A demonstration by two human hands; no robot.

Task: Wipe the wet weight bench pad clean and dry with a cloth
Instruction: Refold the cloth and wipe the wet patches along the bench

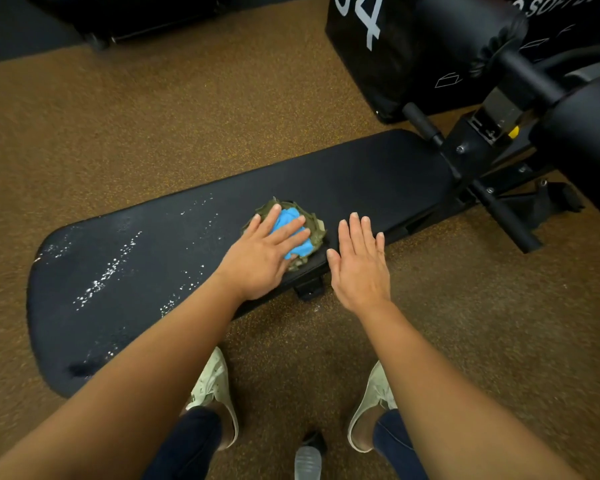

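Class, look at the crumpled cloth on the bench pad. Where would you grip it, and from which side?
Grip the cloth by its bunched blue middle, coming from above. It lies as a crumpled mound on the bench pad, so its thin olive edges offer little to pinch, while the raised folds do. The left hand rests flat on top; curling its fingers would probably gather it.

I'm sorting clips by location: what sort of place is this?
Most likely a gym: a black padded weight bench with foam roller pads stands on speckled flooring, beside a black soft box printed with large numerals.
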